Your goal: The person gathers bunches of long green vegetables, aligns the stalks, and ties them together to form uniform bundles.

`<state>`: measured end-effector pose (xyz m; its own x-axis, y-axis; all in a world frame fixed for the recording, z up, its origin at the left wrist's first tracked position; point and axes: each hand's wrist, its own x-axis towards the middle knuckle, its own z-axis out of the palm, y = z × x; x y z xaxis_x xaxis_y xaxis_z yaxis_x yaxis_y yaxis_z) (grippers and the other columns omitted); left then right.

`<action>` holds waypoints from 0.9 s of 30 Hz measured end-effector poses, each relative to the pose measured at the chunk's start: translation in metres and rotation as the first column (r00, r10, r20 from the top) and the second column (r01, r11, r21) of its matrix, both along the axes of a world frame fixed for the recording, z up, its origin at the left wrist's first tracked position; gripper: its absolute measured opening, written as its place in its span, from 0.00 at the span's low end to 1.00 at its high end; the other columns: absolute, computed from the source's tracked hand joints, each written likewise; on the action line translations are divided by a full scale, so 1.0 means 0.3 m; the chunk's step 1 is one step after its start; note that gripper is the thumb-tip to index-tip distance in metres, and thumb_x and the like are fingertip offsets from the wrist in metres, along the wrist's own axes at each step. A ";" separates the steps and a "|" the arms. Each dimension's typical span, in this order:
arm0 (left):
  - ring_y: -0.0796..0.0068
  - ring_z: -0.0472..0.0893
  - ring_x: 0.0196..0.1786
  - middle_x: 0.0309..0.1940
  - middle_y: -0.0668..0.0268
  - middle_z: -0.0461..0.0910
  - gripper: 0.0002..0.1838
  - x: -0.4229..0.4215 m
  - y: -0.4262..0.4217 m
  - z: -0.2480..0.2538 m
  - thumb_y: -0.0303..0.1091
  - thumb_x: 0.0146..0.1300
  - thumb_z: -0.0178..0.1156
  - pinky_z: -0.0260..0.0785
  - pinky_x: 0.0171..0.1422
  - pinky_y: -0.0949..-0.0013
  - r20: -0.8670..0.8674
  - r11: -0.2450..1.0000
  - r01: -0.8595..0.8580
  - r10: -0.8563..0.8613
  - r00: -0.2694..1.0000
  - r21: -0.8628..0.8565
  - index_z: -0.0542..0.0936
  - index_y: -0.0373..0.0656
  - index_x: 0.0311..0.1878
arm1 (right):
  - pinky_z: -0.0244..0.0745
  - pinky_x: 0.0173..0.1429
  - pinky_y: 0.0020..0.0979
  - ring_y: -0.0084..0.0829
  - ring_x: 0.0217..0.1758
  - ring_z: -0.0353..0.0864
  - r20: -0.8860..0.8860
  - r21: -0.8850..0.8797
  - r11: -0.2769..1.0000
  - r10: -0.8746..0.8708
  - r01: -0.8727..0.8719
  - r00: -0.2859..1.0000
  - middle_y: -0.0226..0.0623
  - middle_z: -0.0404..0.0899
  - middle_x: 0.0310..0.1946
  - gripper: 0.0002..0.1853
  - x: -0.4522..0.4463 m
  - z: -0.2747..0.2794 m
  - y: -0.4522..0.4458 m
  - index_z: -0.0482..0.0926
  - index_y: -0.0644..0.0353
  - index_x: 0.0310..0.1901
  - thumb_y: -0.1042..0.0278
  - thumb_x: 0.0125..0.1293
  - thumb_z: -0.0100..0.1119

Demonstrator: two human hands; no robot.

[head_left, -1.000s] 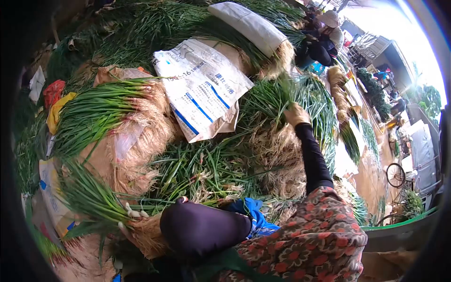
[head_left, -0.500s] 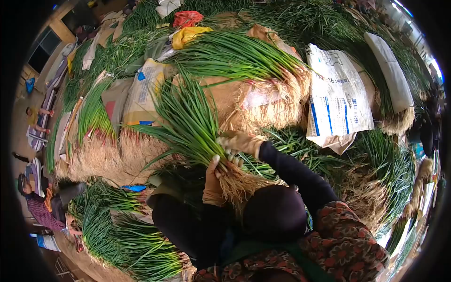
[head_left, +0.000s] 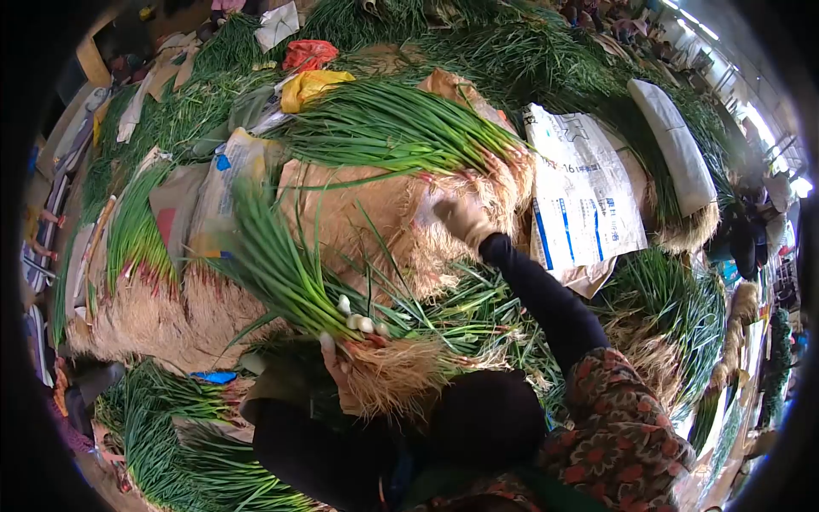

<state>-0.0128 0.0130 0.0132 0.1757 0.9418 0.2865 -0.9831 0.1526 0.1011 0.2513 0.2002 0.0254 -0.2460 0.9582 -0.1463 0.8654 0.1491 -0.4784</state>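
Note:
My left hand, in a tan glove with whitish fingertips, is wrapped round a bunch of green onions just above the roots. The leaves fan out to the upper left, and the pale, stringy roots point right. Stretched forward, my right hand is also gloved and blurred by motion. It is over the root side of a large pile of green onions lying on brown sacking. Its fingers are too smeared to show whether they grip anything.
Loose green onions lie between my hands and the sacking. A white printed sack covers part of the right side. More bundles stand at left, roots towards me. Yellow and red bags lie beyond. Part of another person shows at far left.
My right hand has left the held bunch and moved forward to the large pile. The bunch in my left hand sits lower and further left. The whole view has shifted slightly.

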 end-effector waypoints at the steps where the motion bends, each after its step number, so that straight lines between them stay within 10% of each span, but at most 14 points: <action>1: 0.57 0.73 0.55 0.53 0.56 0.72 0.30 0.014 -0.003 0.032 0.52 0.70 0.39 0.68 0.59 0.55 -0.020 0.995 -0.038 0.036 0.999 -0.095 0.56 0.42 0.68 | 0.74 0.51 0.38 0.37 0.48 0.79 0.258 0.105 0.984 -0.169 0.147 0.951 0.53 0.74 0.50 0.20 0.014 0.102 0.067 0.73 0.60 0.54 0.63 0.61 0.49; 6: 0.61 0.77 0.49 0.49 0.57 0.75 0.28 0.046 -0.024 0.051 0.51 0.67 0.48 0.76 0.49 0.57 -0.177 0.953 -0.109 0.060 0.982 -0.283 0.64 0.41 0.63 | 0.75 0.45 0.41 0.45 0.47 0.78 0.551 0.441 0.879 -0.424 0.181 0.719 0.56 0.69 0.54 0.35 0.115 -0.166 0.282 0.57 0.64 0.67 0.53 0.61 0.48; 8: 0.61 0.77 0.48 0.48 0.57 0.75 0.29 0.039 -0.021 0.059 0.53 0.66 0.49 0.74 0.51 0.55 -0.193 0.964 -0.027 -0.025 0.981 -0.265 0.65 0.42 0.62 | 0.76 0.37 0.39 0.39 0.40 0.80 0.473 0.234 0.934 -0.353 0.271 0.807 0.52 0.74 0.49 0.34 0.110 -0.157 0.356 0.57 0.63 0.66 0.52 0.63 0.48; 10: 0.62 0.77 0.48 0.48 0.59 0.76 0.29 0.046 -0.052 0.104 0.54 0.65 0.51 0.72 0.55 0.55 -0.207 0.903 -0.040 -0.055 0.977 -0.428 0.66 0.41 0.60 | 0.75 0.30 0.38 0.32 0.31 0.79 0.602 -0.084 0.992 0.124 -0.091 0.789 0.44 0.78 0.39 0.29 0.017 -0.073 0.263 0.63 0.59 0.63 0.53 0.64 0.48; 14: 0.64 0.75 0.49 0.49 0.62 0.76 0.29 0.068 -0.047 0.135 0.53 0.63 0.54 0.65 0.63 0.55 -0.134 0.816 -0.049 -0.035 0.990 -0.576 0.68 0.39 0.58 | 0.75 0.34 0.28 0.28 0.26 0.77 -0.014 0.171 0.965 0.205 -0.200 0.979 0.39 0.80 0.27 0.15 -0.071 -0.134 -0.051 0.77 0.60 0.48 0.61 0.64 0.56; 15: 0.64 0.75 0.51 0.49 0.62 0.75 0.29 0.061 -0.047 0.125 0.53 0.63 0.54 0.64 0.64 0.55 -0.107 0.821 -0.014 -0.058 0.993 -0.571 0.68 0.38 0.58 | 0.75 0.35 0.28 0.28 0.29 0.78 -0.487 -0.138 0.983 0.036 -0.118 0.873 0.38 0.80 0.31 0.15 -0.018 -0.227 -0.046 0.77 0.61 0.48 0.62 0.63 0.58; 17: 0.64 0.71 0.58 0.52 0.61 0.74 0.30 0.057 -0.051 0.083 0.51 0.62 0.55 0.61 0.67 0.56 -0.034 0.836 0.054 -0.087 0.996 -0.546 0.67 0.36 0.58 | 0.74 0.38 0.28 0.26 0.36 0.79 -0.789 -0.351 0.919 -0.189 -0.177 0.585 0.35 0.81 0.36 0.16 0.012 -0.284 -0.075 0.76 0.64 0.47 0.65 0.60 0.62; 21: 0.61 0.74 0.53 0.58 0.53 0.69 0.31 0.094 -0.037 0.102 0.52 0.63 0.53 0.65 0.63 0.59 -0.177 0.842 -0.008 -0.104 0.979 -0.540 0.66 0.35 0.59 | 0.75 0.39 0.29 0.28 0.35 0.79 -0.338 0.023 1.000 0.025 -0.018 0.941 0.39 0.81 0.33 0.18 -0.079 -0.052 -0.290 0.76 0.63 0.46 0.63 0.58 0.63; 24: 0.67 0.78 0.40 0.41 0.57 0.78 0.26 0.074 -0.043 0.049 0.49 0.65 0.50 0.71 0.50 0.64 -0.343 0.825 -0.103 -0.115 0.932 -0.556 0.72 0.32 0.53 | 0.74 0.41 0.30 0.30 0.40 0.79 -0.152 0.298 0.896 0.384 -0.329 0.911 0.40 0.79 0.39 0.18 -0.174 -0.035 -0.447 0.76 0.60 0.47 0.62 0.57 0.62; 27: 0.71 0.77 0.37 0.33 0.60 0.79 0.19 0.076 -0.037 0.044 0.45 0.65 0.51 0.72 0.46 0.66 -0.396 0.819 -0.112 -0.148 0.906 -0.563 0.74 0.36 0.45 | 0.68 0.56 0.27 0.24 0.52 0.74 -0.668 -0.037 0.889 0.317 -0.456 0.674 0.39 0.77 0.47 0.16 -0.169 0.031 -0.533 0.77 0.58 0.50 0.67 0.60 0.62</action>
<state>0.0101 0.0019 0.0264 0.1706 0.9041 -0.3917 -0.8669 0.3267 0.3766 0.2005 0.0401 0.0347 -0.6876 0.7258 0.0198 0.2366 0.2497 -0.9390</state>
